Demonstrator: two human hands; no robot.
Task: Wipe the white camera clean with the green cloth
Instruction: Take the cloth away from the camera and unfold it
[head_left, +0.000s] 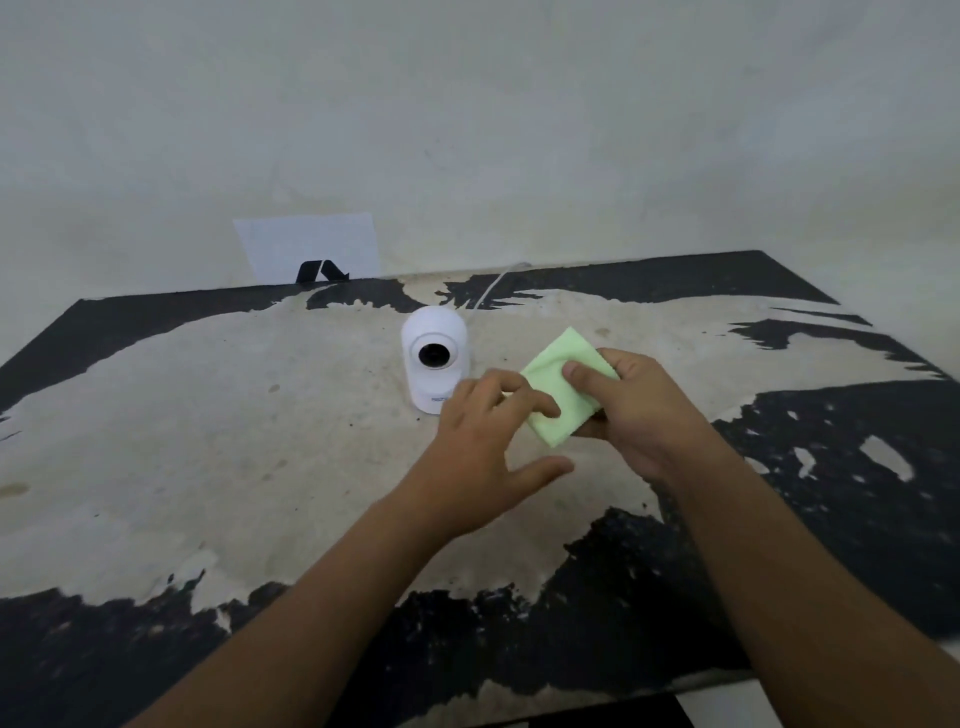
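The white camera (435, 358) stands upright near the middle of the worn table, its dark round lens facing me. A folded green cloth (556, 410) lies in my right hand (639, 410), thumb pressed on top, just right of the camera and apart from it. My left hand (483, 447) hovers in front of the camera's base with fingers spread; its fingertips touch the cloth's left edge. The left hand hides the camera's lower right corner.
The table (218, 441) has a peeling black and beige top and stands against a pale wall. A white cable (488, 291) runs from the camera to the back edge. A white sheet with a black mark (311, 249) leans on the wall behind.
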